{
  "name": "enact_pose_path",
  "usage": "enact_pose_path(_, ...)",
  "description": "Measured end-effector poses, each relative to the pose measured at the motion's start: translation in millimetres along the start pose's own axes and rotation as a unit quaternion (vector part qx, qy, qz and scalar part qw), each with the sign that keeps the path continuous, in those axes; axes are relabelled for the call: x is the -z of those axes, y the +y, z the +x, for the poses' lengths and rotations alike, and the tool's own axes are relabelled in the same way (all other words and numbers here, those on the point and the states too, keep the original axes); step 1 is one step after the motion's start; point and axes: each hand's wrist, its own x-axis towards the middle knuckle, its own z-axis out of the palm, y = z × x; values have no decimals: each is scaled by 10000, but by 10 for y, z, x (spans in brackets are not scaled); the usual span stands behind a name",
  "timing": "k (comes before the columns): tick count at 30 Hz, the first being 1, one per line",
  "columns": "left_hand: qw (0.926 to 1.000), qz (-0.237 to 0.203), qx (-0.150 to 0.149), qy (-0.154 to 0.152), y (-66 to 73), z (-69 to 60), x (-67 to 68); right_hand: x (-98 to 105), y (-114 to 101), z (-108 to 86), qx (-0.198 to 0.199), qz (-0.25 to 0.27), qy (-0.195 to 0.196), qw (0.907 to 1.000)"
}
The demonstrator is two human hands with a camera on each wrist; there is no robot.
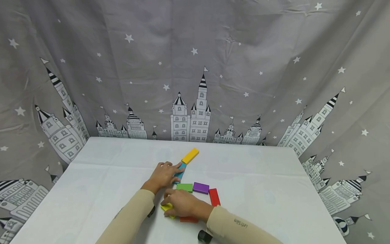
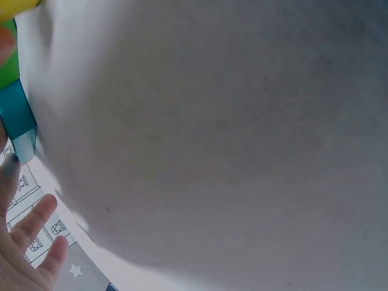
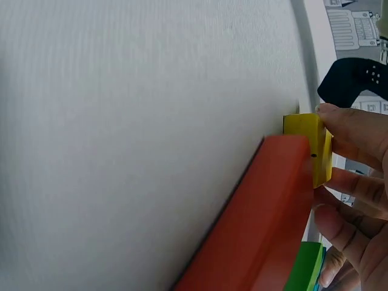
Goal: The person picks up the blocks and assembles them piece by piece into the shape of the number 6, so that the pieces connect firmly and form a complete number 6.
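Note:
My left hand [image 1: 164, 175] lies at a blue block [image 1: 179, 173], fingertips at its far end and thumb near its close end, gripping it. In the left wrist view, a finger of that hand touches the end of the blue block [image 2: 17, 109], while other fingers spread away. Nearer my body, my right hand [image 1: 184, 202] pinches a yellow block [image 1: 167, 206] between thumb and fingers. In the right wrist view, the yellow block [image 3: 306, 136] stands against the end of a red-orange block [image 3: 248, 218]. The right forearm and hand partly cover that red-orange block [image 1: 189, 219].
A green block [image 1: 185, 187], a purple block [image 1: 201, 188] and a red block [image 1: 214, 197] curve round the right hand. An orange-yellow block [image 1: 190, 156] meets the blue one's far end. The white table [image 1: 259, 176] ends at a grey curtain [image 1: 225, 67] with printed castles.

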Motion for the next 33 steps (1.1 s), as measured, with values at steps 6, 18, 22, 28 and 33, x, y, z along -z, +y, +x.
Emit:
enact_pose_path(6,10000,12,19,-10,8,11,11,-12,4,-9,-169,88,-50,9998)
enact_pose_path(18,10000,78,21,-8,8,44,1,-13,59,-60,-374,291,-68,9989)
enact_pose_path(22,9999,113,3,29,8,49,4,-9,65,-72,-392,346,-38,9986)
enact_pose_path(28,10000,57,-28,42,11,40,7,30,96,-116,-437,550,68,9975)
enact_pose_path(33,9999,107,-76,95,11,29,8,86,153,-225,-610,637,144,9960)
